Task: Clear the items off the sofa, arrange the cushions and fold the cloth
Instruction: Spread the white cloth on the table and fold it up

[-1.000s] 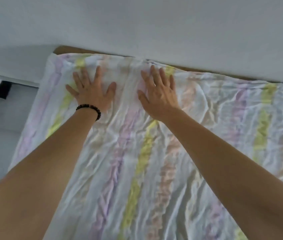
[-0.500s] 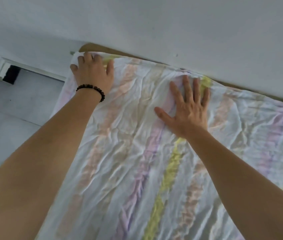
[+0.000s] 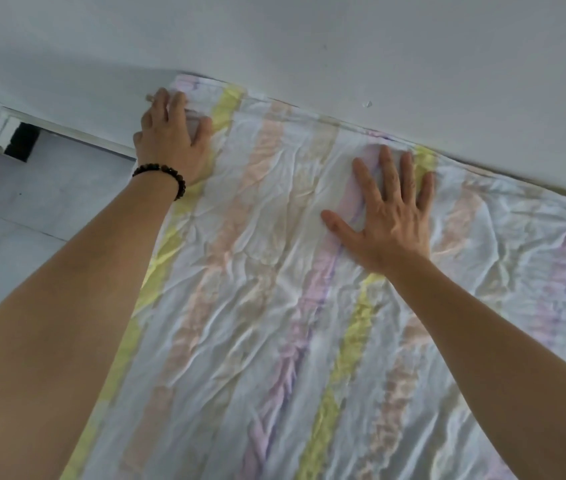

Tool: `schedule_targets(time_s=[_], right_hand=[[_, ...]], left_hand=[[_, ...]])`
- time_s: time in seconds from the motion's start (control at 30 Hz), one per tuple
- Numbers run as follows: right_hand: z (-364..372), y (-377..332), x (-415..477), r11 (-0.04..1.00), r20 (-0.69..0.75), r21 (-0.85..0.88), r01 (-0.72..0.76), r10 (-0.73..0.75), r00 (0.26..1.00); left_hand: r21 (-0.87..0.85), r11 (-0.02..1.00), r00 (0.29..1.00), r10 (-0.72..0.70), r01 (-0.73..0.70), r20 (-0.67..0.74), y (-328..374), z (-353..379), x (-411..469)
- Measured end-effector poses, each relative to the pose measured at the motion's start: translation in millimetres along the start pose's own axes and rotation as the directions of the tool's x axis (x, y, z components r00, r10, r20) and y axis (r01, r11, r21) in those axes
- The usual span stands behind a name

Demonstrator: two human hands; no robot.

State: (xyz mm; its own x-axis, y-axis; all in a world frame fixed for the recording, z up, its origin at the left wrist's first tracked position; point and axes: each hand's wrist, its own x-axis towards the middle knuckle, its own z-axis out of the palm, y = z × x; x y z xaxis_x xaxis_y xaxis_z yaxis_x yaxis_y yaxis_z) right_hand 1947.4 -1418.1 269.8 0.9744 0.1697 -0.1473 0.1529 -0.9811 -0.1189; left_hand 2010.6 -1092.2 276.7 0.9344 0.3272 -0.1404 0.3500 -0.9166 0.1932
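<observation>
A wrinkled white cloth [image 3: 274, 271] with pastel yellow, pink, purple and tan stripes lies spread flat, its far edge against a white wall. My left hand [image 3: 170, 140], with a dark bead bracelet on the wrist, rests on the cloth's far left corner, fingers bent over the edge. My right hand [image 3: 388, 216] presses flat on the cloth near the far edge, fingers spread. The surface under the cloth is hidden.
A white wall [image 3: 309, 46] runs along the cloth's far edge. To the left lies pale grey floor [image 3: 32, 202] with a white skirting strip and a dark opening [image 3: 20, 142] at the wall base.
My left hand slid left along the far edge to the cloth's corner. My right hand moved right and stayed flat. The brown surface at the far edge is now covered.
</observation>
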Motion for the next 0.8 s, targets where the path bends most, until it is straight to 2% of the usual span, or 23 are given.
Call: schedule_targets(time_s=[0.1, 0.17, 0.23, 0.33, 0.4, 0.47, 0.53, 0.7, 0.8], right_hand=[[0.4, 0.4, 0.8, 1.000, 0.011, -0.024, 0.005, -0.005, 1.000], [2.2, 0.7, 1.4, 1.000, 0.003, -0.024, 0.007, -0.007, 1.000], [3.0, 1.1, 3.1, 1.000, 0.003, -0.021, 0.010, -0.010, 1.000], [3.8, 2.2, 3.1, 1.000, -0.025, 0.009, 0.012, -0.012, 1.000], [5.6, 3.2, 1.5, 0.997, -0.082, 0.070, 0.011, -0.005, 0.997], [8.0, 3.2, 0.5, 0.989, -0.143, 0.150, 0.010, 0.011, 0.990], [8.5, 6.0, -1.3, 0.980, -0.185, 0.198, 0.015, 0.022, 0.982], [5.2, 28.2, -30.2, 0.935, -0.185, 0.307, 0.180, -0.127, 0.975], [-4.4, 76.1, -83.2, 0.900, -0.307, 0.392, 0.189, -0.066, 0.949]], left_hand=[[0.009, 0.999, 0.987, -0.037, 0.036, 0.156, -1.5, -5.4, 17.2], [0.013, 0.998, 0.976, -0.064, 0.062, 0.208, -1.0, -9.4, 27.2], [0.033, 0.996, 0.981, -0.083, 0.079, 0.175, 3.0, -6.7, 25.3], [0.037, 0.998, 0.997, -0.043, 0.045, -0.057, 25.6, 4.2, -4.0], [0.008, 1.000, 0.993, 0.020, -0.019, -0.119, 52.1, 13.8, -37.4], [0.010, 0.995, 0.993, 0.104, -0.104, -0.064, 76.0, 26.4, -74.4], [0.088, 0.984, 0.988, 0.153, -0.154, 0.022, 88.8, 42.3, -108.1], [0.172, 0.977, 0.990, 0.115, -0.128, 0.085, 78.3, 48.3, -136.8], [0.153, 0.985, 0.996, 0.079, -0.084, 0.039, 89.5, 40.4, -153.8]])
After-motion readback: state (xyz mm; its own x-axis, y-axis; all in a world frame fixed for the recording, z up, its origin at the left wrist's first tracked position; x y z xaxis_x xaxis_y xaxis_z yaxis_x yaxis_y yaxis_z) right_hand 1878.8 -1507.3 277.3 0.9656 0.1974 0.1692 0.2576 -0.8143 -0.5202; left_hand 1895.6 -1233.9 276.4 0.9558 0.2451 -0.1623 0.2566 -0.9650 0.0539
